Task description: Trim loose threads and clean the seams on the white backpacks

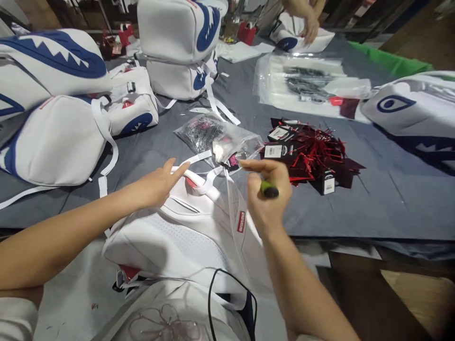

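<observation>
A white backpack [185,237] leans against the table edge in front of me, its top end resting on the table, with loose white straps and a small red label. My left hand [156,184] lies on its upper end near the white webbing, index finger stretched out and fingers apart. My right hand [268,192] is closed around a tool with a green and black handle [269,189]. Its index finger points toward the clear plastic bag [220,135] of small parts just beyond the backpack. The tool's tip cannot be made out.
Red tags [316,151] with black cards lie in a heap to the right. White-and-blue backpacks [67,142] crowd the left, with a stack [168,33] behind and another [408,113] at right. A plastic package [302,83] lies farther back. A co-worker's hands [309,26] handle a bag.
</observation>
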Available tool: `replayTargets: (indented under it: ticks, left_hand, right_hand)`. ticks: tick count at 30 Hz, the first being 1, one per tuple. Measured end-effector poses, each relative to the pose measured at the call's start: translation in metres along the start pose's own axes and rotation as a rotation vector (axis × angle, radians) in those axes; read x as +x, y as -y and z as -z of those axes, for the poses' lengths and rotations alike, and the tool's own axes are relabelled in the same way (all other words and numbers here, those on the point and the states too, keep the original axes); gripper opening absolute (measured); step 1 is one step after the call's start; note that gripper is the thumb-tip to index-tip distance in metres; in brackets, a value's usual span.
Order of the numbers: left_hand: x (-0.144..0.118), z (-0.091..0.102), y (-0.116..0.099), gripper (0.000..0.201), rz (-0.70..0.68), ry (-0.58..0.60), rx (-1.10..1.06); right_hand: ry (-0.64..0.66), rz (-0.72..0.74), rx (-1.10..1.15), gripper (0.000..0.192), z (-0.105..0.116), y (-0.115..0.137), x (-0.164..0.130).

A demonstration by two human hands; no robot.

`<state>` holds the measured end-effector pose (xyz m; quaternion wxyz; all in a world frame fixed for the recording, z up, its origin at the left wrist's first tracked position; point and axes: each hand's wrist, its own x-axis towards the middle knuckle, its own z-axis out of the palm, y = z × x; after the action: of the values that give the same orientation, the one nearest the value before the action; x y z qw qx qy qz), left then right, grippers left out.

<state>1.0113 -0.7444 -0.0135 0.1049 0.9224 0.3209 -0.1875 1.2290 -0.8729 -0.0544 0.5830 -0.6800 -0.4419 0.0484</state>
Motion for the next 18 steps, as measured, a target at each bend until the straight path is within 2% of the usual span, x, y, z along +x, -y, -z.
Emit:
replayTargets:
  ticks: [1,3,5,7,12,18]
  left_hand:
    - [0.000,0.000,0.000,0.100,-0.001,0.001,-0.001]
    - [-0.001,0.000,-0.001,0.099,-0.001,0.003,-0.004]
    - [-0.002,0.000,-0.002,0.096,0.011,0.001,-0.009]
    - [-0.003,0.001,-0.002,0.093,0.012,-0.014,-0.016]
    - [-0.003,0.003,-0.004,0.092,0.004,-0.001,-0.029]
    - [-0.003,0.004,-0.003,0.094,0.020,0.010,-0.039]
  right_hand:
    - [-0.013,-0.064,-0.131,0.029,0.001,-0.021,0.018]
    - [0.192,-0.303,-0.442,0.029,-0.006,-0.063,0.051]
    - [0.256,-0.400,-0.501,0.025,-0.020,-0.097,0.075]
    - [0.279,-0.452,-0.485,0.024,-0.034,-0.121,0.089]
    - [0.313,-0.525,-0.374,0.019,-0.046,-0.144,0.097]
    - [0.235,-0.503,-0.328,0.015,-0.036,-0.143,0.093]
